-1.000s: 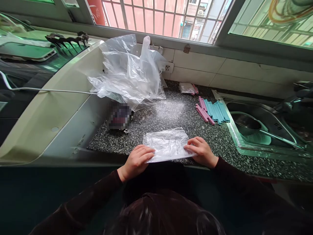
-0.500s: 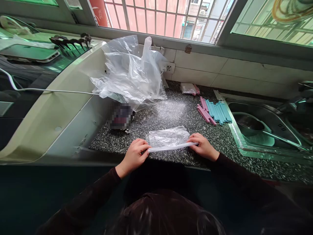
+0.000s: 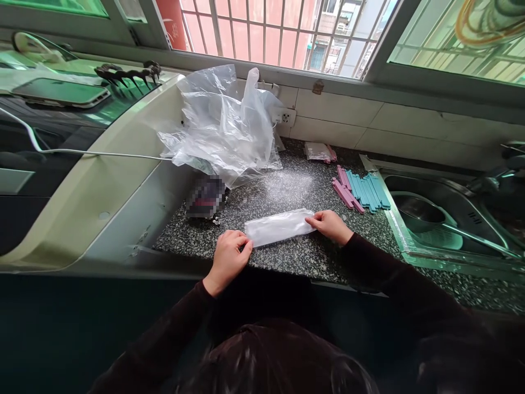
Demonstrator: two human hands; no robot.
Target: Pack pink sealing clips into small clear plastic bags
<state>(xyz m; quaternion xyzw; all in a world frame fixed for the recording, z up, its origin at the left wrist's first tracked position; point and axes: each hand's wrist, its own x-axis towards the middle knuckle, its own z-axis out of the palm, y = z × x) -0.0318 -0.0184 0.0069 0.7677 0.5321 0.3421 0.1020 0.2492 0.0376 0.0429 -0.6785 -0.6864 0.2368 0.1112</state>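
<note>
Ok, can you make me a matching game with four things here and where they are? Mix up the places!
Things:
1. folded plastic
2. blue sticks
3. pot
4. socket

Places:
A. in the sink
B. on the tiled wall
C. between the left hand and right hand
D. right next to the pink sticks

Pairs: 1-C, 2-D, 3-A, 4-B

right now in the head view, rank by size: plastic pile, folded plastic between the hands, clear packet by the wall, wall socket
Largest to smallest:
1. Plastic pile
2. Folded plastic
3. Clear packet
4. Wall socket
</note>
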